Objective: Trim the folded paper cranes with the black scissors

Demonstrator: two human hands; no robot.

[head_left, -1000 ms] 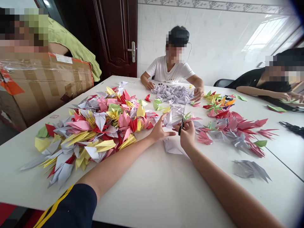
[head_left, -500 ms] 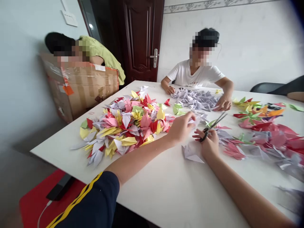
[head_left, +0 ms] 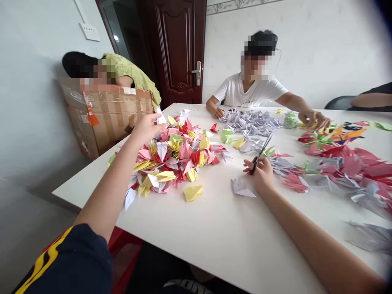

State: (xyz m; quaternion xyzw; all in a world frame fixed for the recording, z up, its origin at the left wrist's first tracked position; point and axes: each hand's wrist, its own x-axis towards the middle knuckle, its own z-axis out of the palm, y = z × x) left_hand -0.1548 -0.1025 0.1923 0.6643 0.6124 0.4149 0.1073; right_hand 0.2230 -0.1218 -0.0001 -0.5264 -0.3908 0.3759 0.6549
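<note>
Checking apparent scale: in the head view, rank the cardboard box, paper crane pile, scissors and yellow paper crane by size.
1. paper crane pile
2. cardboard box, though it sits farther from the camera, so its true size is unsure
3. scissors and yellow paper crane: they look about alike, too close to rank

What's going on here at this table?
A person's right hand holds black-handled scissors above a white table, beside a white paper crane. Their open left hand is raised over a heap of colored paper cranes. Across the table, a co-worker's hand reaches toward more cranes. Another person is behind a cardboard box.
</note>
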